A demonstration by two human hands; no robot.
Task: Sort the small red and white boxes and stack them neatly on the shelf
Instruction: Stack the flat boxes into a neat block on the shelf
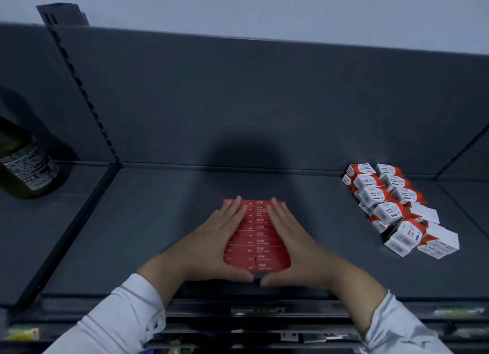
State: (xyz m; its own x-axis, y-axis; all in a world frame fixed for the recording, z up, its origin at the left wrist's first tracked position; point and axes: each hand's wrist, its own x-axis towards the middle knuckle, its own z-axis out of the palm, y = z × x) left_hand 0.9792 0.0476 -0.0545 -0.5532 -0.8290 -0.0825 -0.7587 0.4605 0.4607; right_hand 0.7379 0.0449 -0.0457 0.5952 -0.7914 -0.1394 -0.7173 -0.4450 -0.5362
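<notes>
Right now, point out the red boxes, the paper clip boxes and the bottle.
red boxes (258, 234): head view, top face of a middle box.
paper clip boxes (387, 212): head view, white face of a middle box.
bottle (29, 165): head view, on its label.

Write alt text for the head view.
The left hand and right hand press flat against a block of red boxes on a dark shelf. Jumbled red and white boxes lie right, a bottle left.

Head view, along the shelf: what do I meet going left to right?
From the left: dark green bottle → left hand → block of red boxes → right hand → pile of red and white paper clip boxes.
</notes>
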